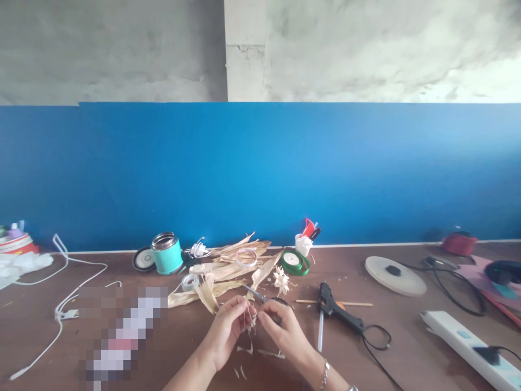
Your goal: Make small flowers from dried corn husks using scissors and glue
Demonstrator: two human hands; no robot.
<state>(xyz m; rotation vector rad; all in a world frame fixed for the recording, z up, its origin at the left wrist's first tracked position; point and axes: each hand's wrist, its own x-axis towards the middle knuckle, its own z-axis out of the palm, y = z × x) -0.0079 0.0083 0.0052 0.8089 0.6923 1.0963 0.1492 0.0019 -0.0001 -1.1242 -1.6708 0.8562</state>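
Husk piece [253, 322]: left of glue gun [336, 308], between hands. Left hand [228, 328]: pinching piece. Right hand [285, 327]: fingers curled, grip unclear. Probably light, papery, fragile; hold gently by thickest part.

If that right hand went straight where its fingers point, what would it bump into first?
Most likely the thin pale piece at the fingertips of the left hand, just ahead of the right hand; depth is unclear, so it might meet those fingertips first.
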